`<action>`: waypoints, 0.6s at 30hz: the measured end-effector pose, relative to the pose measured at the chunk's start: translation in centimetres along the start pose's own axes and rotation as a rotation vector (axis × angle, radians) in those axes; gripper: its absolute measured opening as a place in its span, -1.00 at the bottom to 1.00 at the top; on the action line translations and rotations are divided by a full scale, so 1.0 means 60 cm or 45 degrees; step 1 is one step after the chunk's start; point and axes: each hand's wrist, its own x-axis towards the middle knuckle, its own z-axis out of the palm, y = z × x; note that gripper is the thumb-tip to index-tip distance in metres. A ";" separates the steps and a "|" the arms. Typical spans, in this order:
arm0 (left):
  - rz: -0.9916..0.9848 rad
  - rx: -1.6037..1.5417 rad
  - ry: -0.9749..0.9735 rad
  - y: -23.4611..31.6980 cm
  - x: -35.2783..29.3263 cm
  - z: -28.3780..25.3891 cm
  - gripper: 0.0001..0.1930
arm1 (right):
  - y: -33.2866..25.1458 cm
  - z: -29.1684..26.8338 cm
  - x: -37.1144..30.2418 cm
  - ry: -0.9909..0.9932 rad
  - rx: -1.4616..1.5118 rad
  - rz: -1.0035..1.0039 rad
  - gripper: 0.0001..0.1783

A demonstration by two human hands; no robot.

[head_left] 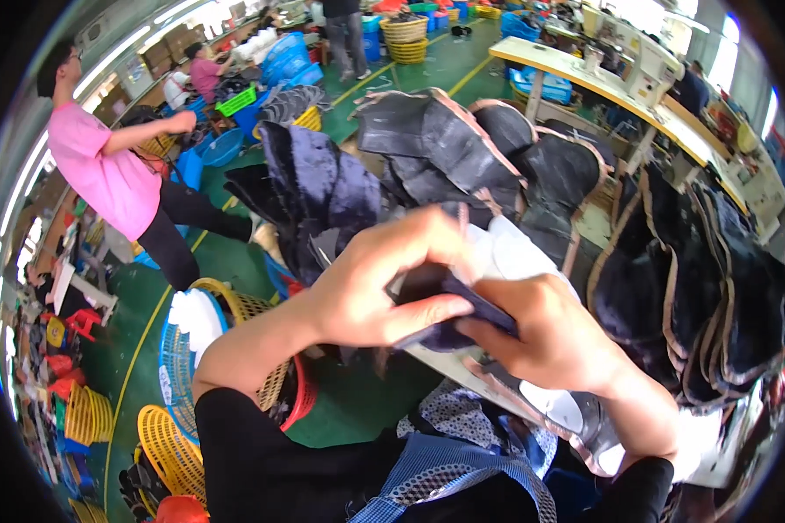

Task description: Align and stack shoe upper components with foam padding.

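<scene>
In the head view, a dark fabric piece (445,301) is pinched between the thumb and curled fingers of the left hand (384,279) and gripped from the other side by the closed fingers of the right hand (554,336). Beyond the fingertips a pile of dark fur-lined pieces (462,157) is stacked, and yellow baskets (170,444) are seen below the left forearm.

Green floor (340,410) with yellow lines, long pale workbench (584,74), bright windows (663,13)

Left hand (371,283) and right hand (554,336) pinching dark fabric piece (440,292), stacked dark pieces (462,152) behind
</scene>
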 end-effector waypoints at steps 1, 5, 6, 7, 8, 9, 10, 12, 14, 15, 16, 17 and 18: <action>-0.099 -0.154 -0.047 -0.017 0.021 0.018 -0.26 | -0.007 -0.022 -0.031 -0.070 0.083 0.060 -0.87; -0.602 -0.709 -1.078 -0.111 0.040 0.088 -0.28 | -0.017 -0.088 -0.177 0.547 0.441 0.464 -0.97; -0.586 -0.826 -1.192 -0.122 0.031 0.120 -0.26 | -0.010 -0.106 -0.215 0.682 0.428 0.596 -0.98; -0.571 -1.026 -1.263 -0.127 0.028 0.149 -0.16 | -0.001 -0.109 -0.251 0.867 0.531 0.646 -0.93; -0.586 -1.393 -1.247 -0.132 0.014 0.183 -0.14 | 0.007 -0.110 -0.285 0.983 0.545 0.714 -0.82; -0.813 -1.757 -1.237 -0.130 0.006 0.214 -0.07 | 0.013 -0.106 -0.316 1.090 0.558 0.787 -0.79; -0.811 -1.741 -1.246 -0.118 0.007 0.240 -0.06 | 0.018 -0.098 -0.349 1.199 0.572 0.858 -0.76; -0.833 -1.574 -1.163 -0.075 0.012 0.284 -0.19 | 0.034 -0.083 -0.417 1.274 0.679 0.827 -0.73; -0.773 -1.172 -1.099 -0.061 0.003 0.333 -0.45 | 0.031 -0.068 -0.469 1.403 0.765 0.976 -0.71; -0.801 -1.266 -0.977 -0.059 0.011 0.347 -0.67 | 0.022 -0.067 -0.491 1.393 0.720 1.039 -0.68; -0.876 -1.292 -0.961 -0.061 0.021 0.353 -0.72 | 0.008 -0.075 -0.516 1.278 0.725 1.089 -0.66; -0.971 -1.282 -0.959 -0.054 0.045 0.341 -0.72 | -0.004 -0.086 -0.533 1.149 0.739 1.130 -0.64; -0.925 -1.191 -0.980 -0.062 0.058 0.342 -0.72 | -0.011 -0.092 -0.544 1.014 0.720 1.059 -0.59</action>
